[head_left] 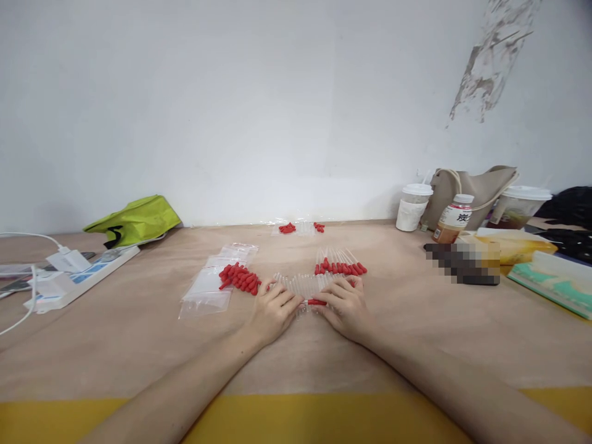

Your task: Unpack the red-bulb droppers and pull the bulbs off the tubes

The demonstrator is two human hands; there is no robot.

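Both hands rest on the brown table (139,357), side by side. My left hand (272,311) lies palm down with its fingers on a row of clear droppers (308,285) with red bulbs. My right hand (346,308) lies beside it, fingers curled toward one red-bulbed dropper (317,302) between the two hands. A heap of red-bulbed droppers (239,277) lies left of my left hand. Another fan of droppers (340,264) lies just beyond my right hand. A stack of clear zip bags (215,282) sits at the left of the heap.
A small bag of droppers (298,228) lies by the wall. At the left are a white power strip (78,277) with chargers and a lime green bag (134,220). At the right stand cups (413,206), a bottle (453,217), a beige bag (476,188) and boxes (550,280).
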